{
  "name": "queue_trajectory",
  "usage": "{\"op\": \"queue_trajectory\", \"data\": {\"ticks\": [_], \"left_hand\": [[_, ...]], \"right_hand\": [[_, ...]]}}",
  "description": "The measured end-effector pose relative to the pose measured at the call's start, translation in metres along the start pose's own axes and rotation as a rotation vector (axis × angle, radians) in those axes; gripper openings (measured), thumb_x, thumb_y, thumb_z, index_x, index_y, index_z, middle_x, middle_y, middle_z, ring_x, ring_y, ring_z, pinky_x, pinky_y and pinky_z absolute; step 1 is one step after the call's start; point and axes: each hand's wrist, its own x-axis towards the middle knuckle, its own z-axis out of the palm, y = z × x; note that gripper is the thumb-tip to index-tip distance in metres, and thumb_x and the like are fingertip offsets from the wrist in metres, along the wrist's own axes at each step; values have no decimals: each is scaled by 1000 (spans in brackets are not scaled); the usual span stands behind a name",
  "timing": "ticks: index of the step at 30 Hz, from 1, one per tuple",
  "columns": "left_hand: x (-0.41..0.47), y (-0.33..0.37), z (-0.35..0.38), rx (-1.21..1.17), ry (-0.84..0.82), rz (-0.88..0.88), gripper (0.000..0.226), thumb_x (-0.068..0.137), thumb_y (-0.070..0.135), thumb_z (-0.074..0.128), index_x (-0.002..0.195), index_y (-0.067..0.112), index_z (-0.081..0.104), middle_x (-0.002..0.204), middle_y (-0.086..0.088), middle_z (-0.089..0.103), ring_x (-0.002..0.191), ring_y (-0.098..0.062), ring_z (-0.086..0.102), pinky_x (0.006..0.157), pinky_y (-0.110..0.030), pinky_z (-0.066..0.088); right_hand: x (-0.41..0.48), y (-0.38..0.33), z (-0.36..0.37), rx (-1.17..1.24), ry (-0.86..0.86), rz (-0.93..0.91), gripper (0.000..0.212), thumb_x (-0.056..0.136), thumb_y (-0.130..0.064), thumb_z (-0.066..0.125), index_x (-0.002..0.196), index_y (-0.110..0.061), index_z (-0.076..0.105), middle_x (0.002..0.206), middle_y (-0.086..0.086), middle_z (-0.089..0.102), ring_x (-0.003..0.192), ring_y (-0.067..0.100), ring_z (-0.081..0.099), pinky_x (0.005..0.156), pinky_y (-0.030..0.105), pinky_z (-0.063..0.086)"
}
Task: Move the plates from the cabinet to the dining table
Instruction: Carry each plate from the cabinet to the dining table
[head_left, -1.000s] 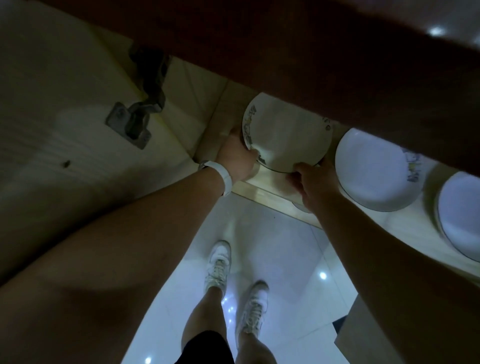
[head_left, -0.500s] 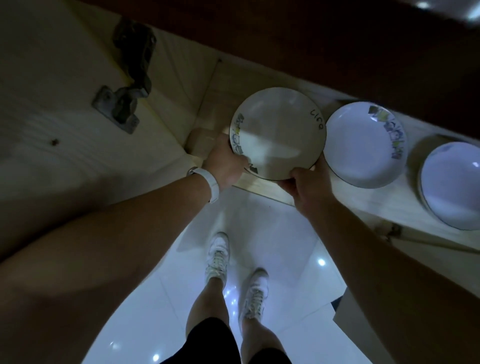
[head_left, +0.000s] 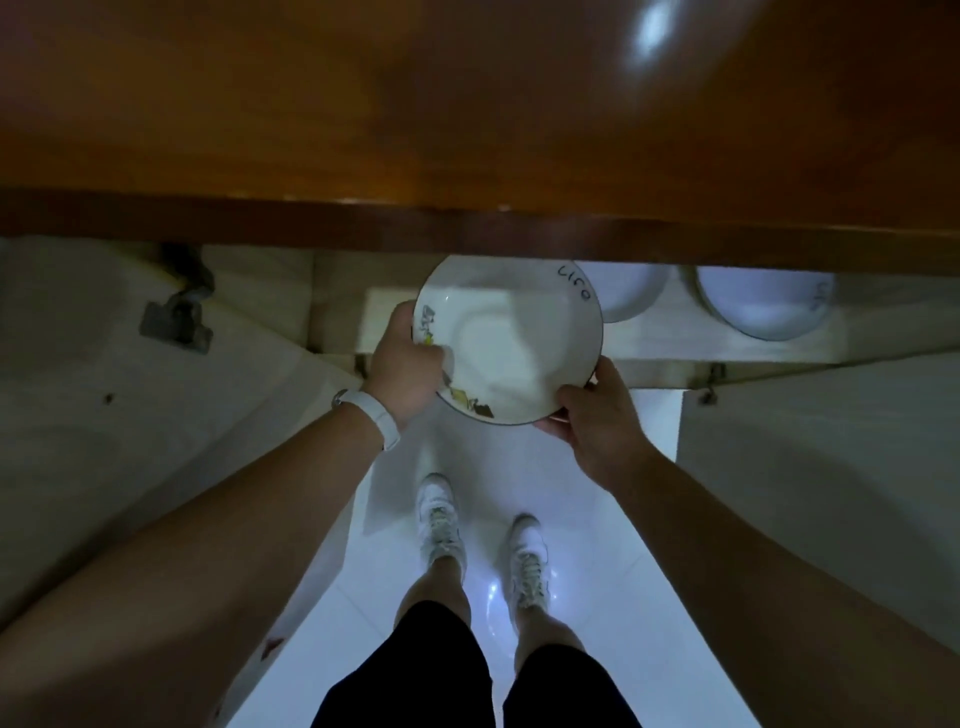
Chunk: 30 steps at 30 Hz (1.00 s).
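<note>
The left hand (head_left: 408, 376) and right hand (head_left: 597, 426) each pinch the painted plate (head_left: 514, 338) by its rim, and it could bump the wooden edge (head_left: 467, 228) above and fall.

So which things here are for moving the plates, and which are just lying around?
For the job: held plate, left hand, right hand, half-hidden shelf plate, far-right shelf plate.
Just there: door hinge, wristband, shoes.
</note>
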Motion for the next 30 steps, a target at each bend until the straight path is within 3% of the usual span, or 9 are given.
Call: {"op": "queue_trajectory", "data": {"ticks": [4,7,10,14,16,18,22,25,30], "left_hand": [[-26,11,16,29,-55,5,46,85,-16,46,120,15,51,99,4,64,79,-8,61,56,-16,52],[-43,16,34,82,-97,16,47,85,-13,47,124,13,52,102,1,64,80,-6,60,52,-12,48],[-60,23,54,117,-193,34,49,85,-13,48,125,16,53,106,-1,65,82,-11,62,55,-15,51],[-85,29,82,148,-301,53,52,84,-11,50,117,29,56,109,5,67,101,-22,64,85,-36,54],[-100,35,95,181,-348,60,53,80,-6,52,110,38,59,109,6,69,103,-24,65,91,-45,53],[-118,41,110,188,-396,63,54,77,-3,52,107,40,61,110,5,71,104,-24,66,91,-51,53],[-162,55,141,169,-499,82,55,78,-10,48,110,33,63,110,6,72,106,-20,66,92,-48,54],[-200,63,162,193,-552,99,57,78,-8,48,103,41,65,104,11,73,102,-17,67,91,-48,54],[-269,74,194,190,-645,84,57,82,-11,47,108,37,62,104,7,73,103,-23,67,80,-44,59]], "right_hand": [[-30,-2,-20,41,36,-9,57,83,13,41,131,-16,46,124,8,57,105,32,64,72,39,60],[-54,-2,-36,69,106,-26,54,84,10,42,130,-19,48,123,7,58,106,33,63,67,35,60],[-81,-1,-57,83,180,-35,51,86,8,41,127,-22,47,122,6,57,107,34,61,63,32,59],[-115,4,-88,141,257,-91,49,87,6,42,121,-29,50,122,5,58,107,35,61,68,38,60],[-133,5,-104,171,307,-116,49,87,6,44,121,-28,51,122,6,59,109,34,61,71,41,60],[-154,6,-121,198,349,-132,50,87,6,45,124,-27,51,121,5,60,108,30,61,74,43,61],[-197,11,-156,218,407,-168,48,87,4,47,124,-26,51,120,3,61,108,24,60,74,42,61],[-230,20,-183,223,450,-189,52,85,4,49,129,-24,51,121,3,62,110,26,60,72,42,62],[-289,31,-223,280,505,-260,51,86,3,46,129,-24,51,120,0,62,108,26,59,71,41,62]]}}
